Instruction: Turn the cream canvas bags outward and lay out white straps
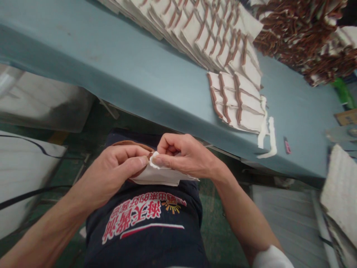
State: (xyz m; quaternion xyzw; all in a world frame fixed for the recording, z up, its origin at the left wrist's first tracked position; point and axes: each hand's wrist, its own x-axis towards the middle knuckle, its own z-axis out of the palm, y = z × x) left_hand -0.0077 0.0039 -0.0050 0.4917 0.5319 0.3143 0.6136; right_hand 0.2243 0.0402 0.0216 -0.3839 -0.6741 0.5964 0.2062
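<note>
Over my lap, my left hand point(122, 163) pinches the edge of a white fabric piece point(158, 176) with brown trim. My right hand point(184, 154) is closed at the same spot, its thumb pressed on a small white strip point(155, 160) at the fabric's edge. The two hands almost meet, and the fingers hide part of the fabric. Behind them on the blue table point(125, 63) lies a small stack of white pieces with brown edges point(237, 100). Beside that stack lie loose white strips point(271, 139).
Rows of overlapping white and brown pieces point(195, 29) cover the table's far side. A heap of brown fabric point(304, 37) sits at the back right. A small pink tool point(287, 145) lies near the right edge. A dark printed apron point(145, 223) covers my lap.
</note>
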